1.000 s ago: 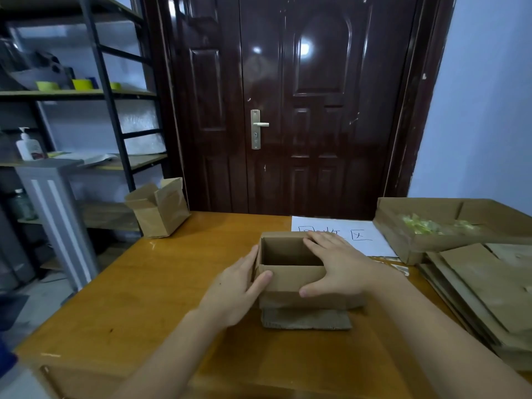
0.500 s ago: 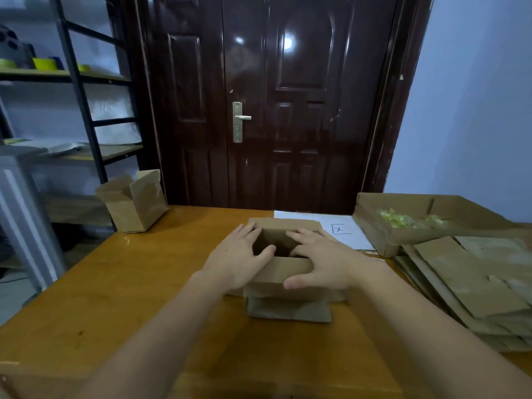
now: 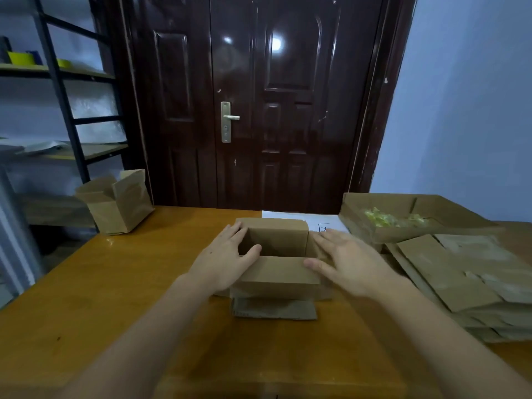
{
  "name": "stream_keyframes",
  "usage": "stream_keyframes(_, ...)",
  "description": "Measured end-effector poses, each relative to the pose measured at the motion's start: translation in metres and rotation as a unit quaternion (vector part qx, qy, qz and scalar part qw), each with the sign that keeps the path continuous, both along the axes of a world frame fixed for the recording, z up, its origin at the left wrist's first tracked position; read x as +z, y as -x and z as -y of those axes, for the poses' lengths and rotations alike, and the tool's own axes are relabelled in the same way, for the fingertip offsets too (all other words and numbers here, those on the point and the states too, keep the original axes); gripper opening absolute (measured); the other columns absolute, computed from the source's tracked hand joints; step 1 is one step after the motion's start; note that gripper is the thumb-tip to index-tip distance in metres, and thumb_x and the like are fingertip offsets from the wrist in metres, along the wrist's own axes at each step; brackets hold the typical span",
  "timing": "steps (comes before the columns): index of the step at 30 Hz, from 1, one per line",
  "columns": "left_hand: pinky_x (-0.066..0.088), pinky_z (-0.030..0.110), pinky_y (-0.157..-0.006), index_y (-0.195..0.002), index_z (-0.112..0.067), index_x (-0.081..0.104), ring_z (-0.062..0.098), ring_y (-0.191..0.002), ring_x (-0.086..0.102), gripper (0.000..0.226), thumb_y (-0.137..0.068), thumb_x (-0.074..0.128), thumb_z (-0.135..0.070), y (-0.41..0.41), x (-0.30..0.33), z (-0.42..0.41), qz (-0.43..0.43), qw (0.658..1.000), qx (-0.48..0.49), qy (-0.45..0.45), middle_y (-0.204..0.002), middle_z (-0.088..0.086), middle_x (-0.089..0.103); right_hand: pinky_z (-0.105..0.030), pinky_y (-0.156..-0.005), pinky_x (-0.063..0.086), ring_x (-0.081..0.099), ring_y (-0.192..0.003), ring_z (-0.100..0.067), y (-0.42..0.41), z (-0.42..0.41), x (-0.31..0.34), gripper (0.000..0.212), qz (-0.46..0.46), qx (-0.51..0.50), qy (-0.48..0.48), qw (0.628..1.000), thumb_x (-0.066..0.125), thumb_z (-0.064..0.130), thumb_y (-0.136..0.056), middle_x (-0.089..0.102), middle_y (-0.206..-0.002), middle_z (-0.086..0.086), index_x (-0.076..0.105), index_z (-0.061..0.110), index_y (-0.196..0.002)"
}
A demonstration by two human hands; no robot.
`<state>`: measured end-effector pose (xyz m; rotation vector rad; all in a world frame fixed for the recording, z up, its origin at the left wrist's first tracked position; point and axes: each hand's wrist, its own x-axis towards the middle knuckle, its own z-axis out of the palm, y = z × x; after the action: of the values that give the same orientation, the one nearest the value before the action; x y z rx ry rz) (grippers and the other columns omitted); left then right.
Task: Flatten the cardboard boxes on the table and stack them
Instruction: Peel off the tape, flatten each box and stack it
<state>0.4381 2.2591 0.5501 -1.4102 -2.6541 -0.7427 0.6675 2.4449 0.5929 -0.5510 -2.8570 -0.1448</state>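
both hands have slid outward off the open cardboard box (image 3: 276, 263) on the tabletop (image 3: 115, 289), left hand (image 3: 227, 260) flat against its left wall, right hand (image 3: 345, 260) spread at its right wall, box between them, gripping nothing.

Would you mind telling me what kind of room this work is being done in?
Probably a small storeroom or packing room: a wooden table faces a dark panelled door, a metal shelving rack stands at the left, and a stack of flattened cardboard lies at the right.
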Motion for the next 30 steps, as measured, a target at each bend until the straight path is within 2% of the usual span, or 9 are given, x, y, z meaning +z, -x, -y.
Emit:
stream_keyframes(3,0.015,0.04,-0.124,-0.164,-0.034,0.018,0.007,-0.157,0.005,0.098,-0.083,0.013,-0.088,-0.001,-0.002,-0.001,0.007,1.0,0.0,-0.006,-0.171,-0.016,0.009,-0.037,-0.115,0.038,0.037,-0.143,-0.013,0.0,0.012,-0.03,0.081,-0.053,-0.014,0.197,0.979,0.016,0.08,-0.092,0.04,-0.158,0.007,0.011,0.036,-0.16)
stream_keyframes(5,0.014,0.039,-0.125,-0.164,-0.034,0.016,0.008,-0.157,0.003,0.098,-0.084,0.015,-0.089,-0.001,-0.001,0.001,0.018,1.0,-0.01,-0.003,-0.171,-0.015,0.007,-0.032,-0.111,0.04,0.041,-0.14,-0.012,0.002,0.019,-0.041,0.08,-0.091,-0.02,0.256,0.962,0.017,0.079,-0.092,0.04,-0.157,0.008,0.007,0.037,-0.16)
stream_keyframes(10,0.02,0.042,-0.124,-0.164,-0.031,0.017,0.015,-0.156,0.013,0.111,-0.076,0.022,-0.098,0.011,0.026,0.014,-0.015,0.997,-0.045,0.057,-0.172,-0.01,0.009,-0.032,-0.109,0.042,0.042,-0.14,-0.015,0.006,0.021,-0.045,0.093,-0.134,-0.032,0.317,0.938,0.018,0.084,-0.084,0.041,-0.157,0.005,0.009,0.033,-0.161)
stream_keyframes(13,0.016,0.045,-0.124,-0.164,-0.029,0.018,0.019,-0.157,0.009,0.123,-0.067,0.018,-0.105,0.02,0.049,0.014,-0.056,0.993,-0.042,0.098,-0.173,-0.005,0.006,-0.029,-0.105,0.04,0.041,-0.138,-0.015,0.009,0.019,-0.042,0.087,-0.149,-0.036,0.345,0.926,0.026,0.078,-0.089,0.039,-0.158,0.005,0.009,0.032,-0.161)
stream_keyframes(16,0.014,0.046,-0.125,-0.165,-0.031,0.013,0.021,-0.158,0.006,0.13,-0.062,0.018,-0.11,0.026,0.059,0.009,-0.032,0.987,-0.037,0.151,-0.173,-0.002,0.004,-0.025,-0.112,0.026,0.027,-0.148,-0.012,0.015,0.017,-0.036,0.074,-0.172,-0.044,0.355,0.918,0.036,0.063,-0.1,0.025,-0.164,0.009,0.015,0.029,-0.161)
stream_keyframes(19,0.024,0.046,-0.124,-0.163,-0.038,0.017,0.022,-0.155,0.021,0.126,-0.06,0.026,-0.111,0.026,0.054,0.009,0.024,0.984,-0.047,0.169,-0.171,-0.005,0.016,-0.029,-0.117,0.019,0.016,-0.153,-0.012,0.022,0.015,-0.033,0.075,-0.173,-0.055,0.378,0.908,0.038,0.065,-0.099,0.009,-0.168,0.012,0.017,0.029,-0.161)
stream_keyframes(22,0.037,0.035,-0.108,-0.158,-0.038,0.032,0.015,-0.14,0.041,0.118,-0.064,0.032,-0.108,0.019,0.048,0.012,0.039,0.99,-0.068,0.118,-0.159,-0.009,0.041,-0.039,-0.12,0.021,0.015,-0.154,-0.019,0.03,0.016,-0.031,0.076,-0.187,-0.07,0.402,0.893,0.038,0.068,-0.097,0.003,-0.168,0.01,0.017,0.032,-0.161)
stream_keyframes(25,0.035,0.029,-0.093,-0.156,-0.038,0.037,0.012,-0.13,0.046,0.113,-0.065,0.034,-0.107,0.006,0.049,0.016,0.035,0.992,-0.086,0.088,-0.143,-0.015,0.054,-0.041,-0.12,0.022,0.018,-0.153,-0.02,0.038,0.015,-0.031,0.072,-0.223,-0.087,0.43,0.87,0.042,0.064,-0.098,0.004,-0.169,0.007,0.02,0.033,-0.159)
stream_keyframes(30,0.037,0.016,-0.079,-0.149,-0.045,0.045,-0.002,-0.104,0.048,0.095,-0.071,0.04,-0.101,-0.017,0.048,0.021,0.047,0.992,-0.106,0.044,-0.113,-0.035,0.049,-0.034,-0.111,0.036,0.037,-0.141,-0.015,0.045,0.012,-0.028,0.062,-0.302,-0.1,0.499,0.806,0.051,0.052,-0.101,0.035,-0.16,0.006,0.033,0.03,-0.156)
